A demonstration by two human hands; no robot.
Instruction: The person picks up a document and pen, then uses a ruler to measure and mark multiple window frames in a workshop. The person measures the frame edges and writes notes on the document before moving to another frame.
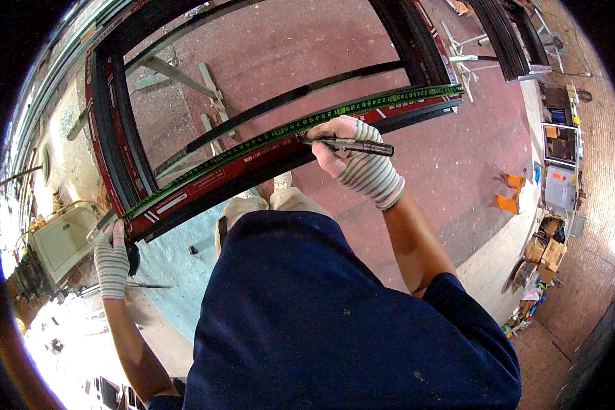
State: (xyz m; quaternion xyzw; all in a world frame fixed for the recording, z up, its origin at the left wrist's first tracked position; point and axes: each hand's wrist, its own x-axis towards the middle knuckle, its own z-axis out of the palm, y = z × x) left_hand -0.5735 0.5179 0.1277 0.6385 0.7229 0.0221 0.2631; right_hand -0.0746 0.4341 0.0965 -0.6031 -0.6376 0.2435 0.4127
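A dark rectangular metal frame [106, 137] with red printed film lies in front of me. A green tape measure [253, 141] is stretched along its near bar, from the left corner to beyond the right corner. At the near left corner my left hand [112, 263], in a striped knit glove, is closed at the end of the tape. A dark object beside its fingers is partly hidden. My right hand [357, 160], gloved alike, grips a black marker pen [362, 146] crosswise over the near bar. Its fingertips are close to the tape.
Metal trestle legs [212, 92] show through the frame's opening. More dark frame bars [499, 37] stand at the far right. An orange piece [511, 193] lies on the reddish floor. Cardboard boxes [550, 253] and a grey case [560, 188] line the right side. A pale panel [65, 240] is at left.
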